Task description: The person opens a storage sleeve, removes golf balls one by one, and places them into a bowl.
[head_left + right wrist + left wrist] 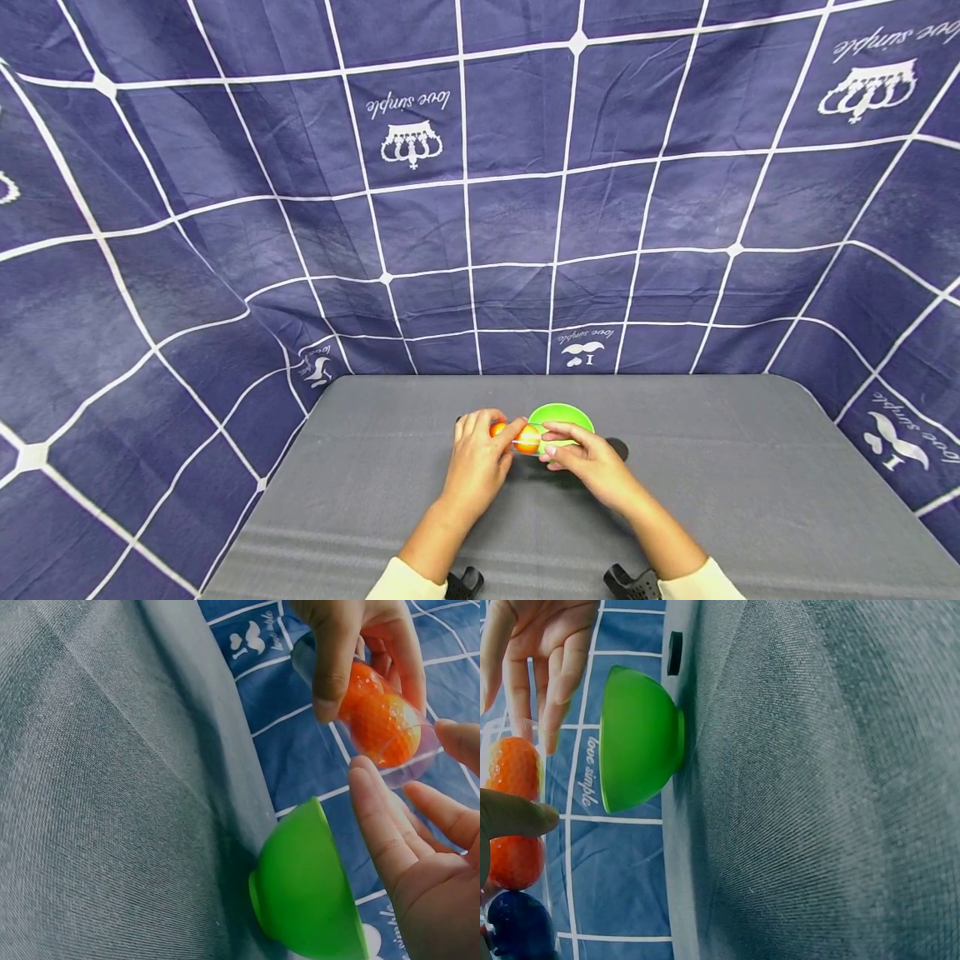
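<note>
My left hand [477,457] grips a clear plastic tube [424,759], its thumb laid across the side. Inside the tube sit two dimpled orange balls [386,727] and, toward the other end, a dark blue ball [521,926]. The tube lies nearly level above the table, in front of the bowl in the head view. My right hand [592,467] is at the tube's right end, fingers extended and spread around that end. Below the hands a bright green bowl [639,742] stands upright on the table; both hands partly cover it in the head view.
A flat black disc [618,449] lies on the grey cloth-covered table [735,467], right of the bowl. Blue curtains with white grid lines [510,217] enclose the back and sides. Black wrist mounts [465,582] show near the sleeves.
</note>
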